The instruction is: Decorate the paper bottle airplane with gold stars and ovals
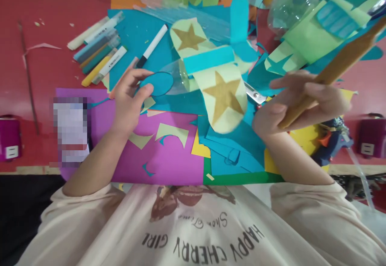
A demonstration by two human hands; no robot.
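Note:
Between the thumb and fingers of my left hand (132,93) is a blue paper oval (159,84) with a dark outline. My right hand (301,101) is wrapped round a long brown pen-shaped thing (337,61), which slants up to the right. Just right of the oval lies a clear plastic bottle (177,82) with a blue paper band (208,60) round it. Pale yellow paper wings (208,85) with brown stars stick out from the bottle, and a blue paper tail (239,19) stands at its far end. Scissors (255,93) lie beside my right hand, partly hidden.
Several markers (99,49) lie at the left, and a black-and-white marker (152,46) rests on blue paper. Paper scraps (171,133) cover the purple sheet (120,165). A blurred-out phone-like object (71,131) is at the left. Another green-and-blue paper model (313,37) stands back right.

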